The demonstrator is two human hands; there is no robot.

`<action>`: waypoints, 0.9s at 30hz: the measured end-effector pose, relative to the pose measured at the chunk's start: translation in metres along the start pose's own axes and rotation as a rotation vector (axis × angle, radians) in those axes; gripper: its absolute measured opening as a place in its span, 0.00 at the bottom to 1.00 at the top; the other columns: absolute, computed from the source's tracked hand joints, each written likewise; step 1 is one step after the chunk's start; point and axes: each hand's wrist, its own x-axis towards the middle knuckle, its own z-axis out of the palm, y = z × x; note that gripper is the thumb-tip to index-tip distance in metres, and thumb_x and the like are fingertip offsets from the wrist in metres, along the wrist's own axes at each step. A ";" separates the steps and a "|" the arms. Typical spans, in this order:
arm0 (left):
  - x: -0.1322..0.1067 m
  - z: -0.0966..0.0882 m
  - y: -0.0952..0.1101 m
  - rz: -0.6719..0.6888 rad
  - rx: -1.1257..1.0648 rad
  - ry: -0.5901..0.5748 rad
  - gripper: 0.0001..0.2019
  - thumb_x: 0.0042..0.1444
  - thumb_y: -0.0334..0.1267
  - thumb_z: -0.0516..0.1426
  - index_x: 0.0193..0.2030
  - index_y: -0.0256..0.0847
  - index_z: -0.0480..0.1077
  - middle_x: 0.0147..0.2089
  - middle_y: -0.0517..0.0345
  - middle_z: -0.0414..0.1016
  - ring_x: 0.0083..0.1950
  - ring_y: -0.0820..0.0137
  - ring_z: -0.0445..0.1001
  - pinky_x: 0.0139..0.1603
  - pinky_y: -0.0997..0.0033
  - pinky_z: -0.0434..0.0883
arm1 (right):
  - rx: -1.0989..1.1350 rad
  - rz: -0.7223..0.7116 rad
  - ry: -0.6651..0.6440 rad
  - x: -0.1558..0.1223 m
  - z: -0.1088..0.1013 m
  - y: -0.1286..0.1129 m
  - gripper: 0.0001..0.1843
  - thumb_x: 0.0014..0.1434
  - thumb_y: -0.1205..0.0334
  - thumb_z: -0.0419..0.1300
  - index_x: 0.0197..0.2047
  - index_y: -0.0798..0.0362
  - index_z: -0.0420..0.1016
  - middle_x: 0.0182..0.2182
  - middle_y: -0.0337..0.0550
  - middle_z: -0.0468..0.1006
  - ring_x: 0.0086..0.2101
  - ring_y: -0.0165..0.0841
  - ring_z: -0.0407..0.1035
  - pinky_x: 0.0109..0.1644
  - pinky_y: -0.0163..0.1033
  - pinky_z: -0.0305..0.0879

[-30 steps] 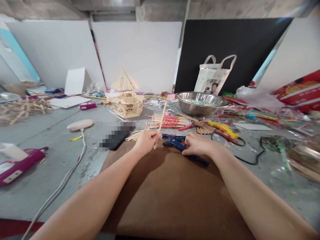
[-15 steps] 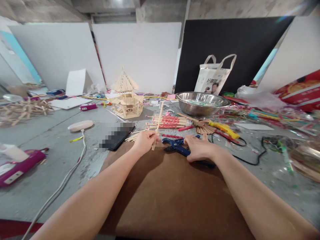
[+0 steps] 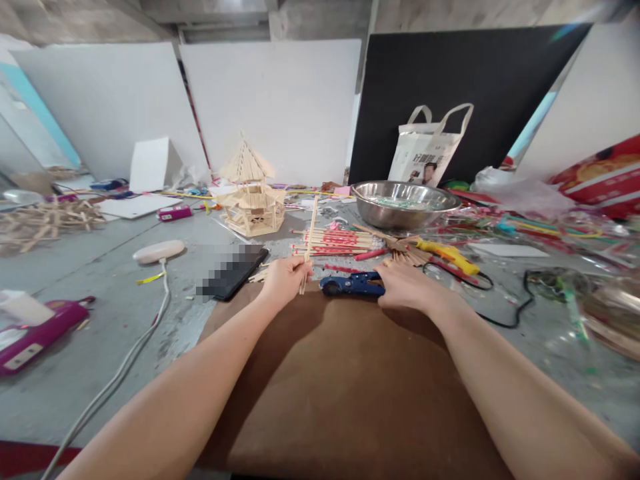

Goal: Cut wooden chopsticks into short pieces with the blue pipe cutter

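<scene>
Between the thumb and fingers of my left hand (image 3: 285, 280) is a pair of thin wooden sticks (image 3: 312, 233), held nearly upright over the far edge of a brown board (image 3: 350, 380). My right hand (image 3: 407, 285) is closed around the handles of a blue pipe cutter (image 3: 350, 285), whose head points left toward the sticks without touching them. Its handle ends are hidden under my palm. Just beyond both hands lie several wooden chopsticks in red-printed wrappers (image 3: 340, 240). A black phone (image 3: 235, 273) rests left of my left hand.
A wooden-stick pavilion model (image 3: 255, 207) stands at the back left, and a steel basin (image 3: 405, 205) at the back right. A yellow glue gun (image 3: 447, 257) lies right of my right hand. A white cable (image 3: 145, 347) crosses the left floor near a purple power strip (image 3: 45, 333).
My right hand has closed around the blue cutter, whose handles are now drawn together and its head turned level. My left hand and the sticks have shifted slightly left.
</scene>
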 end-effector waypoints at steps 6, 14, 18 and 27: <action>-0.003 -0.008 0.008 0.135 0.351 0.121 0.16 0.51 0.43 0.45 0.23 0.36 0.67 0.21 0.60 0.69 0.22 0.77 0.63 0.25 0.79 0.57 | 0.077 0.126 0.131 0.003 -0.007 -0.002 0.24 0.43 0.55 0.51 0.44 0.56 0.63 0.36 0.49 0.70 0.37 0.40 0.64 0.37 0.39 0.55; -0.006 -0.011 0.010 0.266 0.716 0.160 0.17 0.54 0.40 0.42 0.24 0.37 0.67 0.19 0.59 0.66 0.21 0.77 0.57 0.24 0.77 0.50 | 0.298 0.259 0.169 0.005 -0.011 -0.008 0.28 0.44 0.55 0.51 0.49 0.57 0.58 0.40 0.51 0.69 0.37 0.40 0.65 0.35 0.37 0.56; -0.005 -0.012 0.010 0.241 0.793 0.204 0.17 0.54 0.41 0.41 0.27 0.38 0.67 0.21 0.58 0.67 0.22 0.76 0.59 0.25 0.76 0.51 | 0.300 0.279 0.166 0.002 -0.010 -0.019 0.28 0.41 0.61 0.53 0.48 0.58 0.57 0.39 0.52 0.69 0.37 0.40 0.65 0.35 0.37 0.56; -0.005 -0.012 0.010 0.189 0.839 0.217 0.18 0.55 0.42 0.40 0.32 0.38 0.69 0.25 0.54 0.71 0.25 0.73 0.65 0.27 0.75 0.54 | 0.252 0.284 0.205 0.002 -0.005 -0.035 0.25 0.46 0.57 0.48 0.49 0.55 0.57 0.38 0.51 0.70 0.38 0.42 0.65 0.36 0.41 0.57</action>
